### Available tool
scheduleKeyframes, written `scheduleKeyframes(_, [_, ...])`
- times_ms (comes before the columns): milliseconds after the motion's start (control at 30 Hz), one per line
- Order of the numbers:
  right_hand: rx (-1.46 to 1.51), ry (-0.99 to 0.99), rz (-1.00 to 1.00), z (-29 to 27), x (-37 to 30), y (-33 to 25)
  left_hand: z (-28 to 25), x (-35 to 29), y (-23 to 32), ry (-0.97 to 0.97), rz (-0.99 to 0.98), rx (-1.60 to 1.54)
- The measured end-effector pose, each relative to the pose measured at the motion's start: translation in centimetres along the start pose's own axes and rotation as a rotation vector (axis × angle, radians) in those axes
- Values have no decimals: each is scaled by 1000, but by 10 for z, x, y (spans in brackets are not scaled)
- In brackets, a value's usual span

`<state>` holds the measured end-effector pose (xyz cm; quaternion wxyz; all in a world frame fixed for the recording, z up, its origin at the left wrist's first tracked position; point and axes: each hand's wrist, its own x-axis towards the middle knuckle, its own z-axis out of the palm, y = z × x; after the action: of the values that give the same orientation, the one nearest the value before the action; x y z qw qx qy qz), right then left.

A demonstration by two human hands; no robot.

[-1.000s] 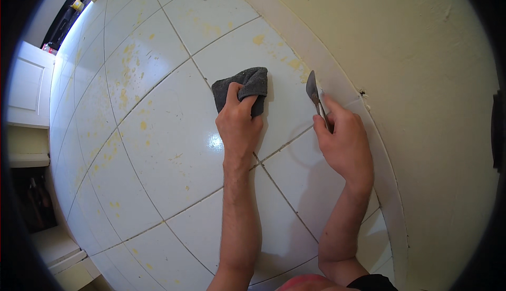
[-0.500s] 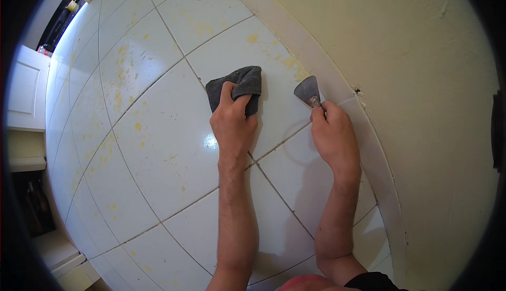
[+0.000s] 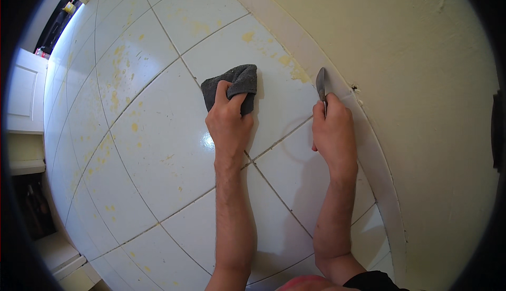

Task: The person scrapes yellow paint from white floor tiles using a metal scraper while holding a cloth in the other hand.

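A folded dark grey cloth (image 3: 243,78) lies against the white tiled surface (image 3: 158,170), with my left hand (image 3: 229,119) gripping it. In my right hand (image 3: 335,130) is a scraper (image 3: 321,83), its metal blade turned edge-on and pointing away from me. The blade is beside the pale border strip, close to a yellow patch (image 3: 298,74) of residue on the tile. Most of the scraper's handle is hidden in my fingers. More yellow spots (image 3: 117,75) are scattered over the tiles left of the cloth.
A pale border strip (image 3: 371,133) runs along the tiles' right side, against a cream wall (image 3: 432,133). A dark chipped hole (image 3: 354,88) marks the strip near the scraper. At the far left are a white panelled door (image 3: 26,93) and a dark recess (image 3: 34,204).
My right hand has turned the scraper from showing its flat blade to edge-on, with the blade now nearer the border strip. My left hand stays on the cloth.
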<state>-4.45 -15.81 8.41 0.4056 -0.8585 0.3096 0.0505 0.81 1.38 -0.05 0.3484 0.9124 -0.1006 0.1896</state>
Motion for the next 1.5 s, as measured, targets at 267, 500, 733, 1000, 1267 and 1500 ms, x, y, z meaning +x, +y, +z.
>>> scheduleKeyframes(267, [58, 113, -134, 33, 12, 13, -1, 0, -4, 10, -1, -25])
scheduleKeyframes(500, [-35, 225, -202, 40, 13, 11, -2, -1, -4, -3, -2, -26])
scheduleKeyframes(733, [-127, 220, -198, 31, 15, 11, -2, 1, -2, -13, -16, -49])
scheduleKeyframes(1000, [-430, -344, -216, -38, -44, -6, -3, 0, -2, 6, -10, -40])
scheduleKeyframes(1267, [-330, -268, -219, -105, -89, -6, -1, 1, -1, -12, -32, -54])
scheduleKeyframes(1500, [-297, -249, -211, -107, -88, 2, 0, 0, -3, 12, -4, -42])
